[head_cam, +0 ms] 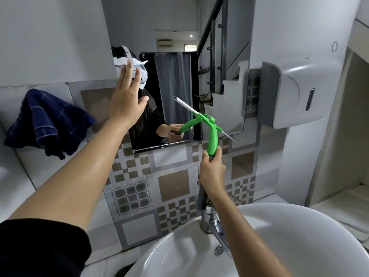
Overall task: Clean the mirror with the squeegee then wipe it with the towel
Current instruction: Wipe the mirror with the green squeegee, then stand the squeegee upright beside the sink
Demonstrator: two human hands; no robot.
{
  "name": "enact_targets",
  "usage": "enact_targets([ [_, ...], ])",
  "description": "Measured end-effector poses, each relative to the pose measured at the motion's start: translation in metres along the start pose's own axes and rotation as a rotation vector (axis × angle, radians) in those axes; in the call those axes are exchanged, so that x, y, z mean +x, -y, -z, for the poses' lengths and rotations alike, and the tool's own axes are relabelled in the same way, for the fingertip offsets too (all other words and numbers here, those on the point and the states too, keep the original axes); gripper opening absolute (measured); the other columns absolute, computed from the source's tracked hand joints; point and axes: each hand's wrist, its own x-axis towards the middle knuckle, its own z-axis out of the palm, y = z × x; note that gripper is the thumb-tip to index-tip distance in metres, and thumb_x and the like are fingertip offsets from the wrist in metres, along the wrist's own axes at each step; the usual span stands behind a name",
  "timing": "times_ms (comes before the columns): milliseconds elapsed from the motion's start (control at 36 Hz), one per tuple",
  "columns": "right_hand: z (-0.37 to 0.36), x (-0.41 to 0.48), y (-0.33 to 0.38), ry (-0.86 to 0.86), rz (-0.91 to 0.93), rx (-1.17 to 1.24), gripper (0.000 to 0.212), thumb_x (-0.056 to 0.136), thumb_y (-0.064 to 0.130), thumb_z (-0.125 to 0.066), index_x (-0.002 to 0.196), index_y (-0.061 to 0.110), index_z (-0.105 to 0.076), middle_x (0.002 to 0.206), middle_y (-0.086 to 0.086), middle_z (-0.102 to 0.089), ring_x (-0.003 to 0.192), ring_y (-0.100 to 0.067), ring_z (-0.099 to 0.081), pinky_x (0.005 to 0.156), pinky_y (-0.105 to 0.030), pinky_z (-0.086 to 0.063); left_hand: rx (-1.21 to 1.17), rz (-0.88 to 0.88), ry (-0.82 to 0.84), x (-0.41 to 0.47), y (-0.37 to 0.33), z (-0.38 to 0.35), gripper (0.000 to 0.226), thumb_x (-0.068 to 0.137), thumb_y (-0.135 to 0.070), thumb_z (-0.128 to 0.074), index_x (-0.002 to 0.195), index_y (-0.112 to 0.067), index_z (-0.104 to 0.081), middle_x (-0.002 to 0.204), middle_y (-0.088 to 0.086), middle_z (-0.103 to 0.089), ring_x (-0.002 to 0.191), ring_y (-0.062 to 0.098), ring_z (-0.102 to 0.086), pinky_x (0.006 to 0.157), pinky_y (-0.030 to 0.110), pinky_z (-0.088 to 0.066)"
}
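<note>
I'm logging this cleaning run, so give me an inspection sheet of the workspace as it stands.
Surface: wall mirror above patterned grey-brown tiles; no wetness or streaks discernible.
Job's things: green plastic squeegee, blade tilted at mirror's lower right; dark blue checked towel draped on left ledge.
Clutter: nothing seen.
Hands: left hand open, fingers spread at mirror's left edge; right hand gripping squeegee handle.
Cables: nothing seen.
Surroundings: white round basin, chrome tap, grey wall dispenser.

Left hand raised, splayed; right hand fisted.
</note>
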Motion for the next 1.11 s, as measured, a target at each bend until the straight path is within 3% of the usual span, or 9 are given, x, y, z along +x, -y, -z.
enact_targets([
  [139, -0.013, -0.013, -0.008, 0.029, 0.003, -0.008, 0.040, 0.097, 0.023, -0.039, 0.135, 0.023, -0.028, 0.071, -0.004, -0.049, 0.052, -0.012, -0.046, 0.051, -0.035, -0.049, -0.002, 0.005, 0.002, -0.001, -0.002, 0.001, 0.069, 0.090, -0.019, -0.057, 0.146, -0.009, -0.017, 0.157, 0.010, -0.002, 0.144, 0.025, -0.003, 0.107, 0.040, -0.035],
  [250, -0.025, -0.027, -0.019, 0.067, 0.038, -0.035, 0.041, 0.097, 0.021, -0.038, 0.136, 0.025, -0.026, 0.066, -0.003, -0.046, 0.049, -0.011, -0.042, 0.044, -0.027, -0.040, 0.004, 0.000, 0.005, -0.001, -0.001, 0.001, 0.069, 0.091, -0.019, -0.056, 0.146, -0.008, -0.017, 0.157, 0.010, -0.002, 0.144, 0.025, -0.003, 0.105, 0.041, -0.039],
  [500, -0.047, -0.057, -0.044, 0.148, 0.131, -0.211, 0.054, 0.096, 0.020, -0.041, 0.141, 0.033, -0.015, 0.061, -0.001, -0.045, 0.045, -0.010, -0.041, 0.039, -0.020, -0.034, 0.021, -0.005, 0.042, -0.017, 0.003, -0.002, 0.071, 0.092, -0.021, -0.054, 0.148, -0.015, -0.010, 0.158, 0.007, 0.000, 0.145, 0.024, -0.001, 0.108, 0.039, -0.033],
  [639, -0.049, -0.061, -0.055, 0.153, 0.139, -0.275, 0.061, 0.095, 0.023, -0.042, 0.143, 0.037, -0.007, 0.068, 0.001, -0.046, 0.054, -0.013, -0.046, 0.048, -0.030, -0.043, 0.006, -0.004, 0.075, -0.037, 0.007, -0.010, 0.071, 0.091, -0.019, -0.055, 0.147, -0.013, -0.013, 0.157, 0.008, -0.003, 0.144, 0.025, -0.002, 0.113, 0.038, -0.021],
  [722, -0.047, -0.064, -0.060, 0.157, 0.164, -0.273, 0.059, 0.095, 0.021, -0.042, 0.142, 0.036, -0.010, 0.070, 0.001, -0.048, 0.058, -0.016, -0.048, 0.050, -0.034, -0.046, 0.007, 0.003, 0.089, -0.047, 0.006, -0.012, 0.071, 0.091, -0.016, -0.055, 0.148, -0.012, -0.014, 0.157, 0.007, -0.002, 0.144, 0.025, -0.002, 0.112, 0.040, -0.029],
  [944, -0.032, -0.079, -0.066, 0.152, 0.213, -0.359, 0.056, 0.094, 0.027, -0.043, 0.143, 0.032, -0.017, 0.082, 0.004, -0.054, 0.070, -0.016, -0.054, 0.053, -0.031, -0.043, 0.018, 0.007, 0.152, -0.063, 0.002, -0.010, 0.071, 0.089, -0.015, -0.056, 0.147, -0.008, -0.015, 0.158, 0.005, -0.001, 0.145, 0.022, 0.000, 0.103, 0.038, -0.040],
  [1028, -0.024, -0.085, -0.061, 0.153, 0.288, -0.328, 0.054, 0.094, 0.027, -0.046, 0.142, 0.033, -0.023, 0.083, 0.006, -0.054, 0.067, -0.010, -0.051, 0.053, -0.026, -0.040, -0.022, 0.049, 0.172, -0.066, -0.005, -0.006, 0.068, 0.092, -0.022, -0.054, 0.147, -0.007, -0.017, 0.158, 0.004, -0.003, 0.145, 0.019, -0.001, 0.107, 0.034, -0.030],
  [1111, -0.012, -0.089, -0.048, 0.212, 0.327, -0.263, 0.052, 0.093, 0.025, -0.050, 0.140, 0.033, -0.029, 0.078, 0.006, -0.055, 0.060, -0.009, -0.051, 0.050, -0.021, -0.041, -0.176, 0.059, 0.201, -0.070, -0.018, 0.004, 0.063, 0.093, -0.025, -0.054, 0.144, -0.006, -0.024, 0.156, 0.007, -0.016, 0.141, 0.009, -0.013, 0.110, 0.021, -0.017],
])
